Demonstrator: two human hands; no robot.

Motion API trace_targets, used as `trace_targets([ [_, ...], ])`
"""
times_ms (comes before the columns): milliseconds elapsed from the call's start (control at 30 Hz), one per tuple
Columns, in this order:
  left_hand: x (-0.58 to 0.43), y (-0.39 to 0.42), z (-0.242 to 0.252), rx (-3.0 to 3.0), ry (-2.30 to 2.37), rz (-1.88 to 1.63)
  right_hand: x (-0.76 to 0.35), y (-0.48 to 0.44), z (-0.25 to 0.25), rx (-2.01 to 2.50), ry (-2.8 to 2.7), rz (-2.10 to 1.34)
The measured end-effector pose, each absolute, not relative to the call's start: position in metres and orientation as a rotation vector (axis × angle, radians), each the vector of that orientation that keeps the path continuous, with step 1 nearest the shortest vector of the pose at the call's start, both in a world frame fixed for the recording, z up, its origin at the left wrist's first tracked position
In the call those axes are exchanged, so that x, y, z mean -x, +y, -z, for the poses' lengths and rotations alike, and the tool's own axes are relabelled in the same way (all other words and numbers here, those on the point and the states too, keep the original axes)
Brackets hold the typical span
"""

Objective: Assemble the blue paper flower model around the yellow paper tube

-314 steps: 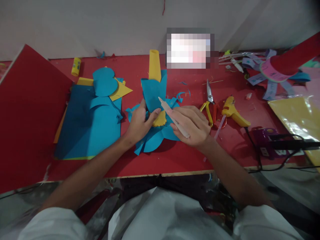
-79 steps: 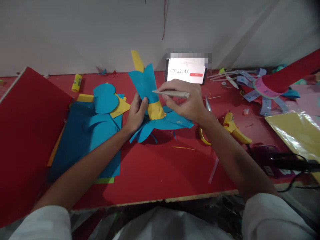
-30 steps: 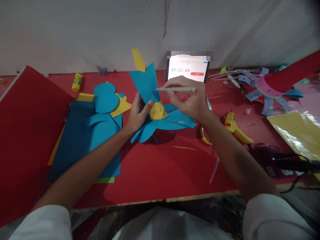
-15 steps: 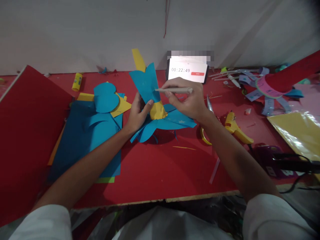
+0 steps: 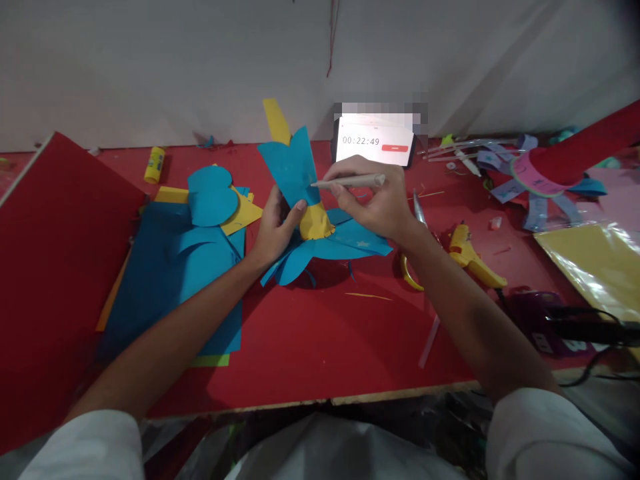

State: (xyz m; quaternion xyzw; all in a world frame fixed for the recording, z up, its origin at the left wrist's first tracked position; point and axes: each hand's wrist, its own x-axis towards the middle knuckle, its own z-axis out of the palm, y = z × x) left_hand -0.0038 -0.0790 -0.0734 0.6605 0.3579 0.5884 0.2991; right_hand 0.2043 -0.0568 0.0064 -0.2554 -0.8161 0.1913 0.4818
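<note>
A blue and yellow paper figure point(image 5: 290, 163) stands tilted above the table, with blue petal-like pieces point(image 5: 345, 243) spread around its yellow lower part. My left hand point(image 5: 280, 223) grips it near the yellow band, thumb in front and fingers behind. A pale pen point(image 5: 355, 181) is in my right hand point(image 5: 373, 197), closed around its barrel. The pen's tip is at the blue paper's right side; whether it touches I cannot be sure. Left of the figure, a blue heart-shaped cutout point(image 5: 213, 197) lies on blue sheets point(image 5: 165, 267).
A phone with a timer point(image 5: 375, 141) leans by the wall. Scissors point(image 5: 411, 273) lie partly behind my right forearm. Right of them are a yellow glue gun point(image 5: 475, 257) and a purple box with cables point(image 5: 537, 320). A glue stick point(image 5: 155, 165) stands at back left; a red board point(image 5: 60, 287) rises at left.
The pen's tip has shifted slightly downward on the blue paper. Both hands otherwise keep nearly the same place.
</note>
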Motion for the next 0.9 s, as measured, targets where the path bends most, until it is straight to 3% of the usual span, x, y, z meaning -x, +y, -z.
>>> trace_targets([
  [900,0.005,-0.0787,0.0748,-1.738,0.951,-1.543,-0.2038,-0.0551,-0.0029,0.669,-1.969,-0.418],
])
